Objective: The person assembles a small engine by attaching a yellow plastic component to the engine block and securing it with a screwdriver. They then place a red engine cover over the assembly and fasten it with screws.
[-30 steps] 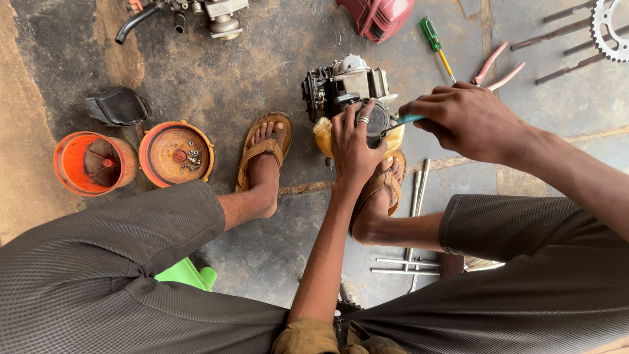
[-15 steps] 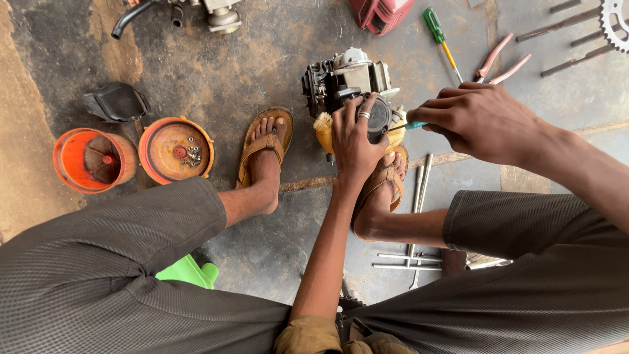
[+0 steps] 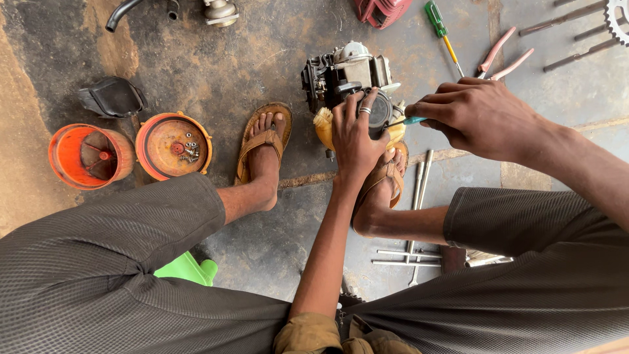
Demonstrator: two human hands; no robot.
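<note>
Here, from the head view, two bare hands worked on a small engine on stained concrete.
The left hand was curled over the dark, greasy engine at twelve o'clock, fingers closed on its round black part, a ring showing. The right hand, at two o'clock, pinched a teal-handled screwdriver against it. At nine o'clock sat two round orange covers; a green-handled screwdriver and pink pliers lay beyond.

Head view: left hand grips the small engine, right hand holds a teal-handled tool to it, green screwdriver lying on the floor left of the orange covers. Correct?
Not quite. In the head view the green screwdriver lies at the top, right of the small engine, far from the orange covers. Left hand and right hand with the teal-handled tool are as stated.
</note>
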